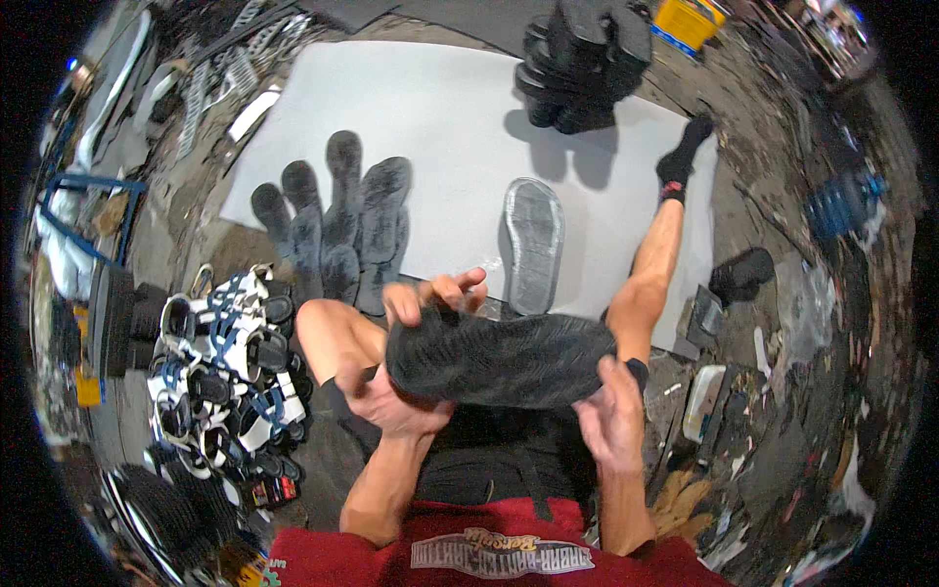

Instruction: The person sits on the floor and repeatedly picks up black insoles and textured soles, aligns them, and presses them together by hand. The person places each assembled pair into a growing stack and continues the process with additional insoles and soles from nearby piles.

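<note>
A black shoe sole (504, 360) with a wavy tread lies crosswise over my lap, its tread facing up. My left hand (399, 403) grips its left end, with fingers over the far edge and the palm under the near one. At the other end, my right hand (614, 419) holds the sole's right tip between thumb and fingers; this hand is slightly blurred. Just beyond the held sole, a single grey sole (533, 249) with a shiny pale rim rests on the white sheet (445, 117).
Several grey soles (341, 205) lie side by side on the sheet's left part. A stack of black soles (579, 73) stands at the far right. White and blue sandals (230, 367) are heaped at my left. A yellow container (690, 22) sits beyond the sheet.
</note>
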Available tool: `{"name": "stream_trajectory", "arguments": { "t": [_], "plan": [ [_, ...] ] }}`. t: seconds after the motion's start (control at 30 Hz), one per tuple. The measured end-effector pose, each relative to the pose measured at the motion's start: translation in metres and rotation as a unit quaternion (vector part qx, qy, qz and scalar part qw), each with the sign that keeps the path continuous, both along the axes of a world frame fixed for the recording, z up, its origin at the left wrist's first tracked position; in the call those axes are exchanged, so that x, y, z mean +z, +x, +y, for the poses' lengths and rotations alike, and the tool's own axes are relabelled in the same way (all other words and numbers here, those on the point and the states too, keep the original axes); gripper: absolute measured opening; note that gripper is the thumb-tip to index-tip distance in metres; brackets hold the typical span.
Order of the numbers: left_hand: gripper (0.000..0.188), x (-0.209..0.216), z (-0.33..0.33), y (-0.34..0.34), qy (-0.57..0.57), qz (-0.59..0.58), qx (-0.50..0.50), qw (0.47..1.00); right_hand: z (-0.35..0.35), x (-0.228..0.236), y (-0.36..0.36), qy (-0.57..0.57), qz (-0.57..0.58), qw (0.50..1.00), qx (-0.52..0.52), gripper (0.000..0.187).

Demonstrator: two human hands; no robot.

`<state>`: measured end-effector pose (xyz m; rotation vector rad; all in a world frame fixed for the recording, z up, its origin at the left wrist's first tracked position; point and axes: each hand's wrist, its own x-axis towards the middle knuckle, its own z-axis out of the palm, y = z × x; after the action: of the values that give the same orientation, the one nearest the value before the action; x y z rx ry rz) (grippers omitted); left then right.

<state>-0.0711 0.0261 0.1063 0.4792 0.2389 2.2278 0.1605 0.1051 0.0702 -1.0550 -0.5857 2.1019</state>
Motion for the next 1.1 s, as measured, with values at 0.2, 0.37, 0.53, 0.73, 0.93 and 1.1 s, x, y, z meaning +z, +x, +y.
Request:
{"name": "stream_trajectory", "arguments": {
  "t": [0.2,0.37,0.53,0.73,0.93,1.1],
  "plan": [
    [0.085,-0.027,-0.048,0.042,-0.214,-0.115,-0.436,0.867,0.060,0.021,0.030,0.251,-0.050,0.963,-0.087,0.016],
    [0.082,-0.052,-0.034,0.065,-0.139,-0.124,-0.586,0.789,0.059,0.041,0.030,0.376,-0.163,0.911,0.043,0.015],
    [0.091,-0.052,-0.037,0.079,-0.265,0.007,-0.583,0.768,0.056,0.054,0.022,0.450,-0.313,0.836,-0.011,0.013],
    [0.095,-0.054,-0.043,0.084,-0.248,0.017,-0.566,0.786,0.045,0.060,0.014,0.494,-0.376,0.783,-0.044,0.014],
    [0.096,-0.065,-0.051,0.084,-0.223,0.055,-0.560,0.796,0.041,0.063,0.010,0.492,-0.381,0.782,-0.025,0.014],
    [0.089,-0.080,-0.058,0.081,-0.235,0.053,-0.503,0.830,0.036,0.053,0.011,0.523,-0.349,0.776,0.042,0.018]
  ]
}}
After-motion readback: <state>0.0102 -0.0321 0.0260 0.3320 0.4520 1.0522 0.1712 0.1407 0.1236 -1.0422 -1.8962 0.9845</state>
